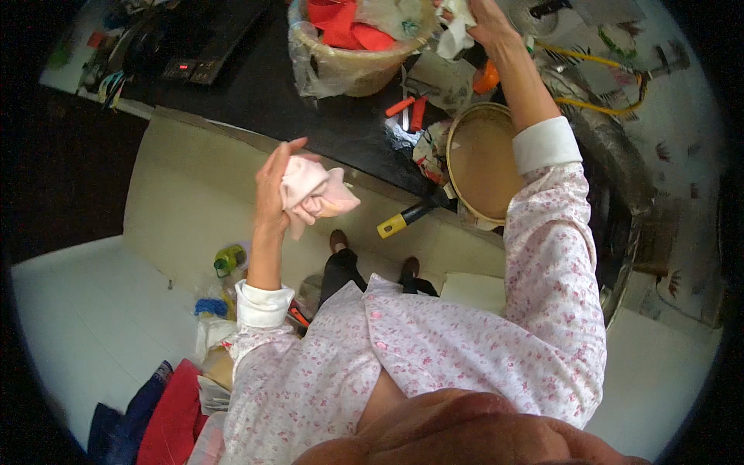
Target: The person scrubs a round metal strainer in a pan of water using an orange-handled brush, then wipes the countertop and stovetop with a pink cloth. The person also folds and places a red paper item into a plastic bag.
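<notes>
A crumpled pale pink cloth lies bunched in my left hand, held over the floor just short of the dark counter's front edge. My right hand reaches to the top of the view and grips a crumpled white cloth or bag; part of that hand is cut off by the frame. Left of it stands a round basket wrapped in clear plastic, with red cloth inside. Below my right forearm sits a round pan with a brownish inside.
The pan's black and yellow handle juts past the counter edge. Red-handled small tools lie between basket and pan. An orange object and a yellow hose or cord are at right. A lit appliance panel is at left; a green bottle is below.
</notes>
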A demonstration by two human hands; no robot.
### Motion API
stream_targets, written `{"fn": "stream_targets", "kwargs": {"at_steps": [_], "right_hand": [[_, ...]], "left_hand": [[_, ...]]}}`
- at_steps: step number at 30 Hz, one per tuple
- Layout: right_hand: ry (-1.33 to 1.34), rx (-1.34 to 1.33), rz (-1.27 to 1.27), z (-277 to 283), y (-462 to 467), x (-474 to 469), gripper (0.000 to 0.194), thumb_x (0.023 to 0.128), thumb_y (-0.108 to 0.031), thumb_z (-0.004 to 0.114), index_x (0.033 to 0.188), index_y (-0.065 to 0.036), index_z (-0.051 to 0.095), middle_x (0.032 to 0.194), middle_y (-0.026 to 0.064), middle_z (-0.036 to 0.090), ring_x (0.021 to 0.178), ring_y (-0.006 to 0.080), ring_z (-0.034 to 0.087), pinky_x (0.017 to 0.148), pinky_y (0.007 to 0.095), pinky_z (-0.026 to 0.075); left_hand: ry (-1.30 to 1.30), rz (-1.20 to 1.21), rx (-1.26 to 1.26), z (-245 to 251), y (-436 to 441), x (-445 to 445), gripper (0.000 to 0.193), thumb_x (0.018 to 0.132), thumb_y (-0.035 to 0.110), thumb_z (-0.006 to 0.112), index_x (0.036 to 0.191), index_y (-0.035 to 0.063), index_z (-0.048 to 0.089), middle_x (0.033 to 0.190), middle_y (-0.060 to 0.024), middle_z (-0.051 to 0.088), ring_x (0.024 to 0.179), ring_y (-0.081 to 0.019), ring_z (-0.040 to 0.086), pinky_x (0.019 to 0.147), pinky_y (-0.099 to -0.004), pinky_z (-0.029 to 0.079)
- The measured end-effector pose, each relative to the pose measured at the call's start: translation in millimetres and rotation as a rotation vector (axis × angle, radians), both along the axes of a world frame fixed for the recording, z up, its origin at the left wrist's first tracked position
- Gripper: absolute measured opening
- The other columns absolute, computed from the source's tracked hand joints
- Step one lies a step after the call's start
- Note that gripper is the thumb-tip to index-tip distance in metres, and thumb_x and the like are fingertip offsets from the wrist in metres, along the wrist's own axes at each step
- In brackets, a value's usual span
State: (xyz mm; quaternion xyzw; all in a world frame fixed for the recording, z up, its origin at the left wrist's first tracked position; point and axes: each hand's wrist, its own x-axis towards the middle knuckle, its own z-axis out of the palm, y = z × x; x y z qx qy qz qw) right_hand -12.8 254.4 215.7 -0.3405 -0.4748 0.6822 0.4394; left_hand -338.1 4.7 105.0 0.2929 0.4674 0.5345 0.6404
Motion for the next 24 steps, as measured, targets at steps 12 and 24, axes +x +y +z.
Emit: {"fn": "stream_targets", "kwargs": {"at_steps": [12, 24], "right_hand": [[-0.324, 0.7, -0.013, -54, -168, -62, 0.059, 0.09, -0.031, 0.056, 0.137, 0.0, 0.036, 0.131, 0.0216, 0.048, 0.119, 0.0305, 0.05, 0.1, 0.0376, 0.039], [-0.226, 0.397, -0.66, -70, -318, 105, 0.032, 0.074, -0.024, 0.075, 0.093, -0.001, 0.065, 0.087, 0.0075, 0.066, 0.081, 0.0146, 0.061, 0.07, 0.0299, 0.048]], "left_hand": [[0.115, -0.18, 0.063, 47, 27, 111, 0.031, 0.092, 0.019, 0.06, 0.115, -0.0013, 0.057, 0.094, -0.005, 0.062, 0.078, -0.0097, 0.058, 0.063, -0.0238, 0.046], [0.337, -0.556, 0.327, 53, -23, 236, 0.013, 0.089, 0.009, 0.064, 0.094, -0.0009, 0.058, 0.089, -0.0015, 0.06, 0.076, -0.0053, 0.053, 0.067, -0.0193, 0.043]]}}
